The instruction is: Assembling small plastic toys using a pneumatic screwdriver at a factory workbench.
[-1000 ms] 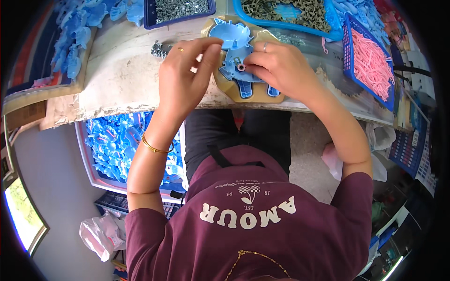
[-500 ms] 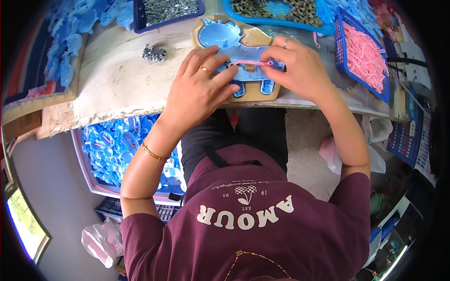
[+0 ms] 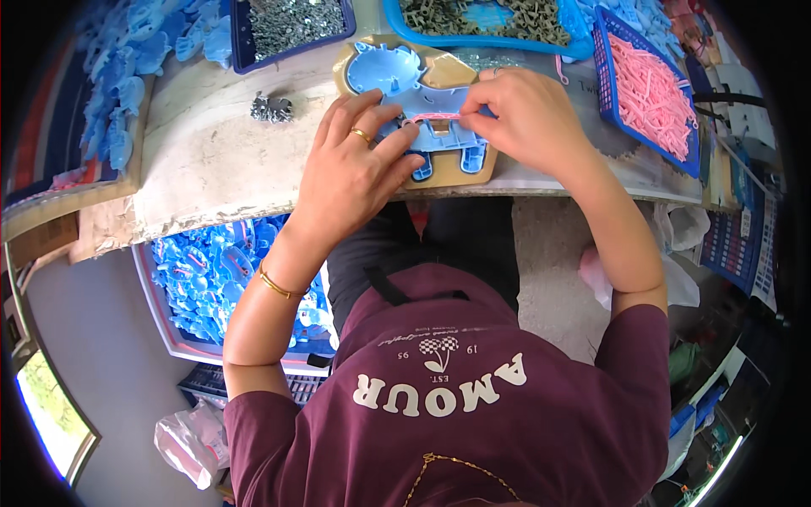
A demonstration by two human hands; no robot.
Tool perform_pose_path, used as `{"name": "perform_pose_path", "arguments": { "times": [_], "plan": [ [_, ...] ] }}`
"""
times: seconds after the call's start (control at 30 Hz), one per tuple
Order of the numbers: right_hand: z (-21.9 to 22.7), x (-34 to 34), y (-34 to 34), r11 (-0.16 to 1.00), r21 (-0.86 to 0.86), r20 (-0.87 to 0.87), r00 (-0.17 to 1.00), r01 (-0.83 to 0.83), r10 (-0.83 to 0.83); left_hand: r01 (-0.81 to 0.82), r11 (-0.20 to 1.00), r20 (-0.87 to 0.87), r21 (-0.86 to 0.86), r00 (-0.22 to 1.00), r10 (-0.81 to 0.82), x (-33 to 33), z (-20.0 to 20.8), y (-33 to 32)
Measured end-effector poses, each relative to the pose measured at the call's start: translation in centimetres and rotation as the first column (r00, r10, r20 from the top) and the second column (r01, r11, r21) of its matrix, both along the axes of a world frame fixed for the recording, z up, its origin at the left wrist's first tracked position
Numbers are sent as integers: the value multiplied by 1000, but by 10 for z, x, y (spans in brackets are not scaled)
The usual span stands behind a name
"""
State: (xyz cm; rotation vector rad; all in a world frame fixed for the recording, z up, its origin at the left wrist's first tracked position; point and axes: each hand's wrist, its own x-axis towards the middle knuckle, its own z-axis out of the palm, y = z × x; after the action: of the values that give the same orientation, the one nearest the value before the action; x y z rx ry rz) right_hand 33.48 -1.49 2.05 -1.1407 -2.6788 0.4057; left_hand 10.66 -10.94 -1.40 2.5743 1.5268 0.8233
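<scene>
A light blue plastic shell (image 3: 384,69) lies hollow side up in a tan holder (image 3: 460,173) at the table's front edge. Across its middle runs a thin pink plastic strip (image 3: 435,117). My right hand (image 3: 528,118) has thumb and forefinger pinched at the strip's right end; the fingertips partly hide that end. Spread over the shell's left side, my left hand (image 3: 355,160) rests with its fingers apart. Its fingertips are close to the strip's left end, and the palm covers part of the shell and holder.
Behind the holder stand a dark blue basket of small metal parts (image 3: 291,25) and a bright blue tray of brownish parts (image 3: 481,21). A basket of pink strips (image 3: 646,97) is at right. A small metal pile (image 3: 272,107) lies left; a bin of blue shells (image 3: 224,270) sits below.
My right hand has shifted slightly left along the pink strip, whose right end now lies lower in the shell behind my fingers. The left hand stays in place on the shell.
</scene>
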Motion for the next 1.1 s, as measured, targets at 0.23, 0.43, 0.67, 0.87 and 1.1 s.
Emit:
{"name": "perform_pose_path", "arguments": {
  "times": [0.23, 0.43, 0.67, 0.87, 1.1],
  "plan": [
    [25, -43, -4, 980, 47, -369, 909, -192, 196, 13, 1000, 59, 5, 998, -13, 0, -7, -3],
    [103, -212, 3, 931, 361, -839, 414, -61, 353, -74, 997, 157, 19, 985, 71, -12, 1, -7],
    [174, -184, 12, 978, -204, -540, 830, 31, -139, -360, 916, 35, 178, 933, 359, -86, 8, 38],
    [126, -139, 44, 922, -301, -760, 646, -244, -77, -422, 904, -142, -74, 901, 409, -107, 10, 119],
    [119, -114, 36, 848, -432, -744, 653, -308, -141, -427, 830, -310, -358, 893, 326, -95, 11, 161]
  ]
}}
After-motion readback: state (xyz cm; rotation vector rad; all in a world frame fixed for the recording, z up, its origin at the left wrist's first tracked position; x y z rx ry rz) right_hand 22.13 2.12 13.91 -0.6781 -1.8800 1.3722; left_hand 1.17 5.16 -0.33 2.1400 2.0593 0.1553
